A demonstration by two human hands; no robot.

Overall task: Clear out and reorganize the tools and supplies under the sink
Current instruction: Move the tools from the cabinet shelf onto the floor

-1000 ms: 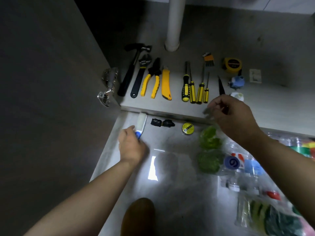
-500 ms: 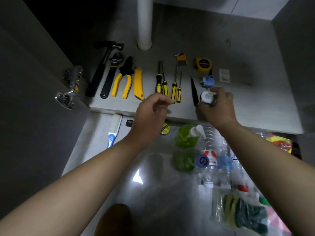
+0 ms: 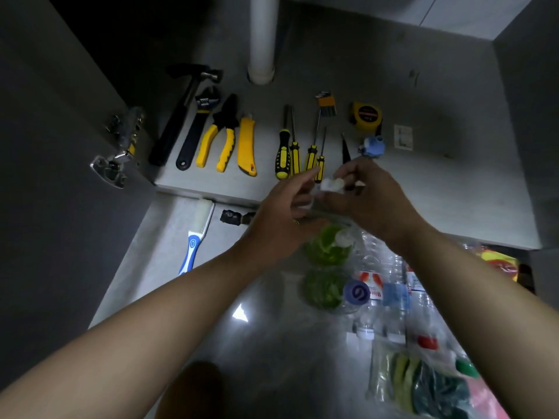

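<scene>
Tools [image 3: 220, 137] lie sorted in the cabinet [image 3: 438, 192], bottles [image 3: 381, 285] wait outside. Right hand [image 3: 372, 198] pinches a white roll [image 3: 331, 185]; left hand [image 3: 281, 213] grip unclear.

Both bare forearms reach forward from the lower corners and converge, the hands almost meeting with their backs up. The right hand [image 3: 369, 204] curls its fingers and thumb round a small white object [image 3: 331, 185]. The left hand [image 3: 281, 216] stretches its index finger toward that object, the other fingers loosely bent; whether it grips is unclear.
</scene>
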